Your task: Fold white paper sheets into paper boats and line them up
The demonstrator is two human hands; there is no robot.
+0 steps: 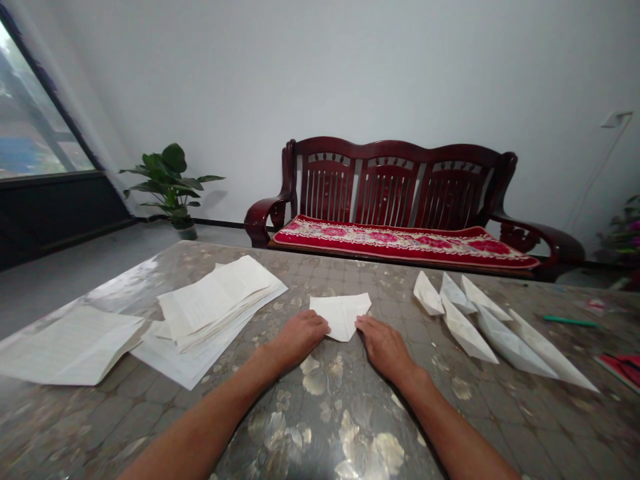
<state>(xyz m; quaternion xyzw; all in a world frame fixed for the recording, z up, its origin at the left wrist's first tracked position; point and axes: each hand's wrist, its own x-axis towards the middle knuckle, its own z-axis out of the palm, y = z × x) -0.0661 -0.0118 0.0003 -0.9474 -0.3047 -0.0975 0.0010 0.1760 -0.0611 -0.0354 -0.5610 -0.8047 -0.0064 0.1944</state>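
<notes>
A partly folded white paper [341, 312] lies on the patterned table [320, 413] in front of me, its lower point towards me. My left hand [299, 335] rests knuckles up at the paper's left edge, fingers curled down onto it. My right hand [381, 341] presses the paper's right edge in the same way. Both hands pinch or hold down the folded paper. Nothing else is in either hand.
A stack of white sheets [210, 313] and a loose creased sheet [70, 343] lie at the left. Several folded paper boats [480, 327] sit in a row at the right, with a green pen [570, 321] and red paper [623, 368] beyond. A wooden bench [400, 200] and a potted plant [173, 187] stand behind.
</notes>
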